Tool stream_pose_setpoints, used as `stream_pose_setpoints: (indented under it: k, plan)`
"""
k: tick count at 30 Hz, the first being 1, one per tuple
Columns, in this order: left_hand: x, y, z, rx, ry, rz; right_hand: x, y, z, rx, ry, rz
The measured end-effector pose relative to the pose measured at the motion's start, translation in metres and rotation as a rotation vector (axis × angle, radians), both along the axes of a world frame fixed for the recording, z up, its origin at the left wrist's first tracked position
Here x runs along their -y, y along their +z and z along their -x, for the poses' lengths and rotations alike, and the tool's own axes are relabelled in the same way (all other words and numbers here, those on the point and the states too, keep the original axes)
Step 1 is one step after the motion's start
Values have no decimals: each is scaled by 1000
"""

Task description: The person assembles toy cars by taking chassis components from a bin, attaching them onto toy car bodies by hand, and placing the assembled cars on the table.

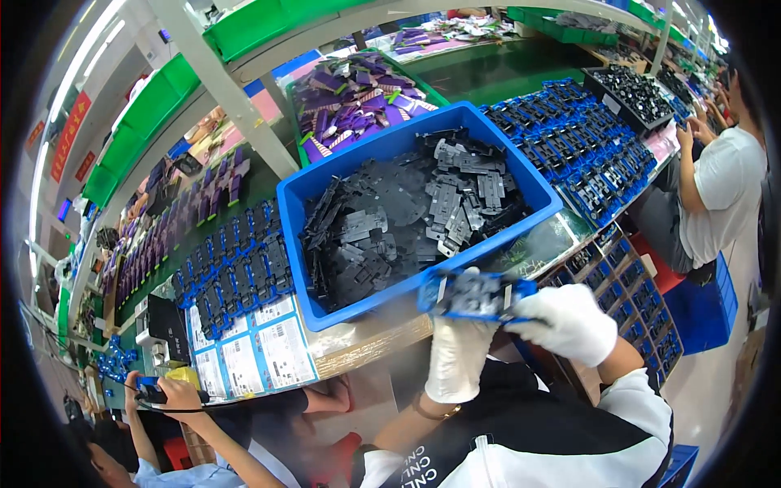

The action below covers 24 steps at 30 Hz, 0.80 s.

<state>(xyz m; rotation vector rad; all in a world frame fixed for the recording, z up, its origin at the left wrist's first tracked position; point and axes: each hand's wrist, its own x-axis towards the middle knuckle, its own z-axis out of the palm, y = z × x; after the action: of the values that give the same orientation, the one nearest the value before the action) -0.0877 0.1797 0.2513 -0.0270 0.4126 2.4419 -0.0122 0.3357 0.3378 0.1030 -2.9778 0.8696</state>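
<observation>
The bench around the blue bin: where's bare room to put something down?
Green bench top shows behind the blue bin, between the purple parts and the blue-and-black rows at right. A glossy strip off the bin's near right corner looks free. Crowded: left of the bin, more rows and printed sheets; in front, left hand and right hand.

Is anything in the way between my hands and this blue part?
Nothing visible except the white gloves: the left hand holds the blue part from below, the right hand its right end.
</observation>
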Motion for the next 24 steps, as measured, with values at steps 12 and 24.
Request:
stream_pose_setpoints:
  k: [12, 24]
  plan:
    - [67, 11, -6, 58, 239, -56, -106, -33, 159, -421, 198, -856]
    - [78, 6, 5, 44, 238, -115, -92, -52, 166, -546, -157, 386]
